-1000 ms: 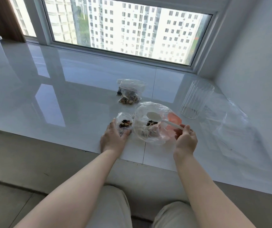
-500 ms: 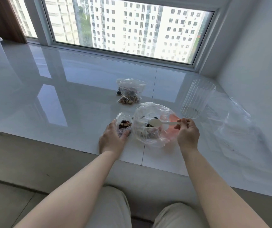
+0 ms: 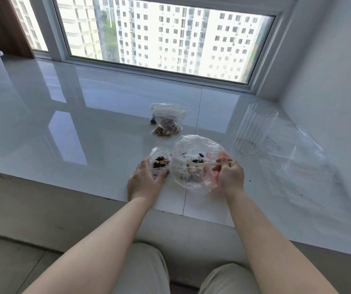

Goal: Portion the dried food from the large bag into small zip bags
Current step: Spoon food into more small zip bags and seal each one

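Nearest the camera, two knees in pale trousers (image 3: 140, 270) sit below the edge of the glossy white worktop (image 3: 68, 128). Above them both bare forearms reach forward. The left hand (image 3: 144, 181) curls its fingers and thumb around the small zip bag (image 3: 159, 161), its grip holding the bag's mouth open; dark and tan dried pieces lie inside. Just beside it, at 3 o'clock, stands the large bag (image 3: 198, 164), clear plastic with a reddish patch on its right side, its mouth open upward. The right hand (image 3: 230, 176) pinches the handle of a pale spoon (image 3: 202, 164), grip clenched on it, and the bowl of the spoon sits inside the large bag with a few dark pieces of dried food (image 3: 198, 161). Farther out, at 12 o'clock, two filled zip bags (image 3: 167, 119) lie stacked. At 2 o'clock a clear ribbed cup (image 3: 254, 128) stands upright, with crumpled clear plastic (image 3: 301, 162) lying to its right. Beyond runs the window (image 3: 170, 37).
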